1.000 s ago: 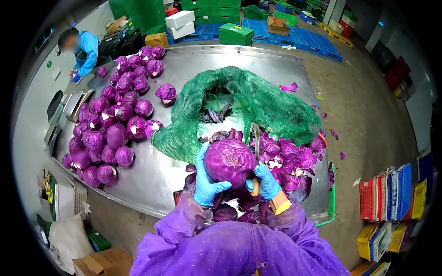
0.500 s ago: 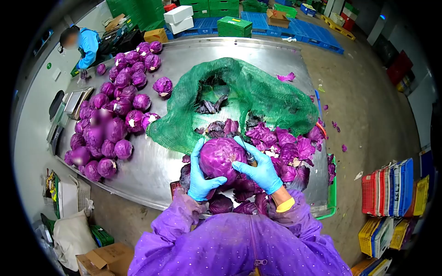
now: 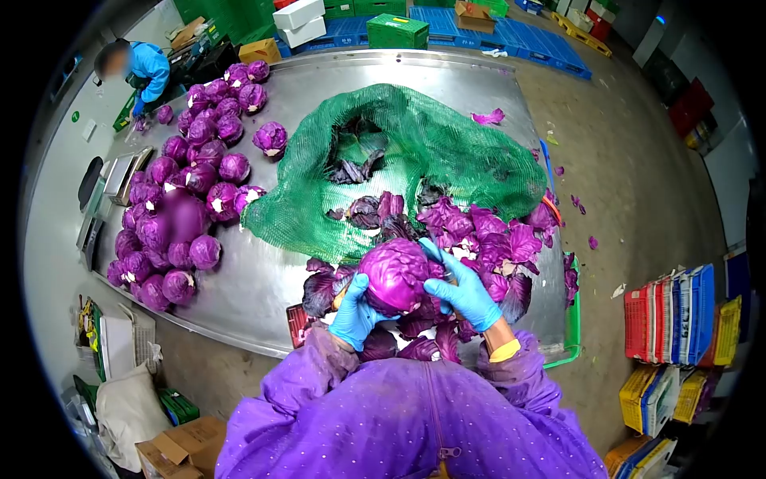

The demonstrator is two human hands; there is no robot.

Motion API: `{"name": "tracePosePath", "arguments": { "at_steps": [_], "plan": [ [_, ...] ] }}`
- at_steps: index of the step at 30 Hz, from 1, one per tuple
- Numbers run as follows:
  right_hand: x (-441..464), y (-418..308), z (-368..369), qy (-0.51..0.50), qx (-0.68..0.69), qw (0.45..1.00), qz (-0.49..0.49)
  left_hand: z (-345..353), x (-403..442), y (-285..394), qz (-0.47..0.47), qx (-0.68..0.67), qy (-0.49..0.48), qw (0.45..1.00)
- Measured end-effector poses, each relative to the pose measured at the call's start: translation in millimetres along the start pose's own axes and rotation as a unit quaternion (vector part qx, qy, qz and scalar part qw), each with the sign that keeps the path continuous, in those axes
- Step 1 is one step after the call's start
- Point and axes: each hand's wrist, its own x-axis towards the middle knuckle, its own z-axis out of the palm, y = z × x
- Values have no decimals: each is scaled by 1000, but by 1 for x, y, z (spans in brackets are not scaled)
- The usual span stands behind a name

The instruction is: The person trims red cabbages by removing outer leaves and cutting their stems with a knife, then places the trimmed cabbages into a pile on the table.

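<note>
A round red cabbage (image 3: 392, 275), shiny purple, is held up in front of my chest between both hands in blue gloves. My left hand (image 3: 356, 314) cups it from the lower left. On its right side my right hand (image 3: 463, 292) presses with thumb and fingers. A dark tool handle seen in that hand a moment ago is hidden or too unclear to make out. Loose cabbage leaves (image 3: 499, 243) lie heaped beyond and right of my right hand, and more lie under the cabbage. A green mesh sack (image 3: 447, 160) spreads over the table just ahead.
Several whole red cabbages (image 3: 203, 180) are piled along the left of the metal table (image 3: 327, 76). A scale (image 3: 128, 176) stands at the left edge. At the far left another person (image 3: 148, 72) in blue bends over the table. Stacked crates (image 3: 670, 319) stand on the floor at right.
The cabbage has turned in my hands and shifted slightly right. My left hand has slid lower beneath it. The whole view has tilted a little, and the other person's arm has moved.
</note>
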Motion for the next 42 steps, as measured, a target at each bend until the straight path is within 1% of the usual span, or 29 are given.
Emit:
{"name": "tracePosePath", "arguments": {
  "at_steps": [1, 4, 5, 6, 8, 9, 10, 12, 13, 14, 15, 18, 19, 20, 22, 24, 25, 26, 28, 29, 30, 31, 34, 35, 36, 38, 41, 42],
  "plan": [
    [-4, -8, 3, -31, 1, 999, 7, 0, 0, -3, -19, -1, -4, 1000],
    [10, 27, 0, -4, -51, 995, -82, 0, -1, -5, -81, 25, -9, 996],
    [11, 28, -3, -8, 7, 1000, -26, 0, -2, -6, -102, 39, -11, 994],
    [7, 20, -3, 14, -30, 999, 41, 2, -3, -8, -115, 88, 30, 989],
    [10, 22, -2, 24, -36, 987, 154, -15, 4, -20, -125, 203, 85, 967],
    [12, 34, 3, 52, -41, 989, 134, -14, 6, -22, -123, 158, 98, 975],
    [14, 38, 6, 61, -38, 987, 144, -9, 5, -26, -66, 203, 114, 970],
    [15, 46, 10, 81, -23, 980, 182, 0, 0, -22, -37, 175, 139, 974],
    [17, 50, 10, 84, -28, 977, 192, -6, 2, -29, 48, 261, 122, 956],
    [18, 54, 10, 86, -33, 975, 203, -13, 3, -38, 131, 343, 104, 924],
    [19, 57, 10, 88, -39, 972, 214, -7, 1, -37, 143, 326, 92, 930],
    [18, 64, 5, 76, -8, 974, 214, -19, 11, -29, 120, 351, 75, 926],
    [18, 68, 4, 68, -9, 974, 216, -18, 13, -24, 100, 347, 88, 928],
    [17, 67, 1, 53, -30, 970, 236, -15, 9, -16, -1, 345, 123, 931],
    [18, 61, -3, 24, -71, 958, 276, -6, 9, -5, -36, 356, 116, 927],
    [17, 77, -1, 49, -104, 977, 182, -44, 27, -20, 46, 419, 108, 901],
    [17, 83, -1, 61, -121, 982, 133, -49, 35, -16, 80, 549, 129, 822],
    [18, 83, -2, 56, -144, 985, 79, -51, 36, -14, 51, 607, 150, 779],
    [20, 83, -6, 45, -186, 981, -30, -23, 33, 0, 7, 591, 153, 792],
    [22, 79, -8, 10, -238, 971, -38, -34, 36, -5, 46, 615, 167, 769],
    [25, 84, -9, -3, -252, 966, -48, -41, 39, -5, 87, 637, 181, 744],
    [30, 92, -9, -17, -266, 962, -59, -45, 40, -4, 106, 627, 183, 750],
    [35, 96, -5, -35, -297, 951, -81, -51, 40, -19, 173, 586, 138, 780],
    [36, 98, -5, -35, -302, 949, -84, -60, 41, -23, 174, 591, 117, 779],
    [36, 100, -5, -33, -307, 947, -86, -59, 39, -23, 194, 641, 117, 733],
    [35, 101, -3, -31, -361, 928, -90, -54, 40, -27, 202, 626, 150, 738],
    [35, 96, 0, -22, -422, 902, -87, -56, 45, -30, 183, 617, 172, 746],
    [36, 98, -1, -19, -429, 899, -86, -55, 47, -29, 176, 630, 172, 737]
  ]
}}
